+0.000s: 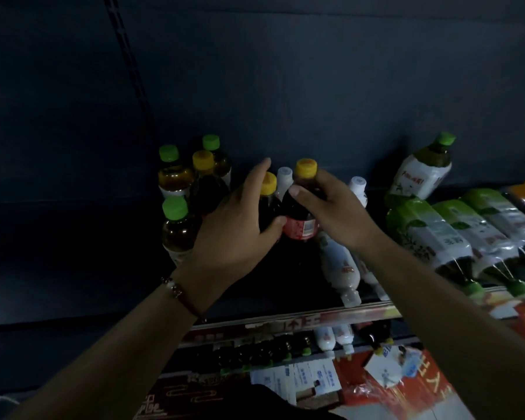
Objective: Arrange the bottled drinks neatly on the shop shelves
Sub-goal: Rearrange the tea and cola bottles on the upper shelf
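Holding two yellow-capped dark plastic drink bottles, L hand (243,219) wrapping one (267,201), R hand (331,207) pinching the red-labelled one (300,213); I'd judge ~half done, w/ white milky bottles (340,262) and green-capped tea bottles (455,237) lying flat.

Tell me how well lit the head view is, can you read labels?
Head view: dim and underexposed, the left half nearly black; the red label on the yellow-capped dark bottle under the right hand shows no legible text; wide-angle bending tilts the green-capped tea bottle at right.
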`<state>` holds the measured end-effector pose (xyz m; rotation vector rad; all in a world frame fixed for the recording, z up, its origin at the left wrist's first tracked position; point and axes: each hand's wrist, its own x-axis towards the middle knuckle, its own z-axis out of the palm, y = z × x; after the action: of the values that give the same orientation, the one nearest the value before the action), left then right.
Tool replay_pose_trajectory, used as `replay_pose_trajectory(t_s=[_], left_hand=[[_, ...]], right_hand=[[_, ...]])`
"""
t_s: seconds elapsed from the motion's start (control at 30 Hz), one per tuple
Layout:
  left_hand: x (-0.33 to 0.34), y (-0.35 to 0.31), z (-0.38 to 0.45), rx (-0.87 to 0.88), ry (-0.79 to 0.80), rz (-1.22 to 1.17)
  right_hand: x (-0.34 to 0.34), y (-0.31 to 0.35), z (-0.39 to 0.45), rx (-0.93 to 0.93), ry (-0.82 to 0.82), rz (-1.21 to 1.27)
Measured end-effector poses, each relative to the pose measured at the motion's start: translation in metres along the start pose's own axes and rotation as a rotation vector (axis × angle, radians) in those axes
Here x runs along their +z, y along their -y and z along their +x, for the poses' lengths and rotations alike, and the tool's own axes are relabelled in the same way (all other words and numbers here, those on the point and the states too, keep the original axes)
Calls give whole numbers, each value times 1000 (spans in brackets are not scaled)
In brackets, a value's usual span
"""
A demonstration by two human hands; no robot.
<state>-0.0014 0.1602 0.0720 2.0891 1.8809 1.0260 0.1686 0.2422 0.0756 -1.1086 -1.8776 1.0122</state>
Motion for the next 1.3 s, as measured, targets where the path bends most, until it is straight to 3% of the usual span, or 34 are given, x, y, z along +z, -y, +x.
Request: replay_pose_trajectory(t_s=[0.17, 0.43, 0.67, 0.87, 0.97, 1.1, 1.17, 1.3], left_hand=[[6, 9, 0, 34, -54, -31], [15, 4, -2, 76, -98, -37], [27, -10, -7, -39, -133, 0], [46, -22, -11, -176, -270, 23], [56, -29, -18, -182, -354, 130], [83, -54, -43, -81, -526, 340], [109, -73, -59, -26, -384, 340], [177, -90, -74, -54, 3, 346]], right_hand=[[9, -3, -16, 37, -95, 21], [7, -4, -28, 56, -113, 48], [-9, -21, -30, -10, 75, 3], [-58, -55, -50, -78, 269, -30], [-93, -88, -72, -82, 341, -281], [-130, -145, -93, -191, 568, -643], [-138, -168, -97, -246, 613, -769], [-137, -186, -96, -407, 521, -763]])
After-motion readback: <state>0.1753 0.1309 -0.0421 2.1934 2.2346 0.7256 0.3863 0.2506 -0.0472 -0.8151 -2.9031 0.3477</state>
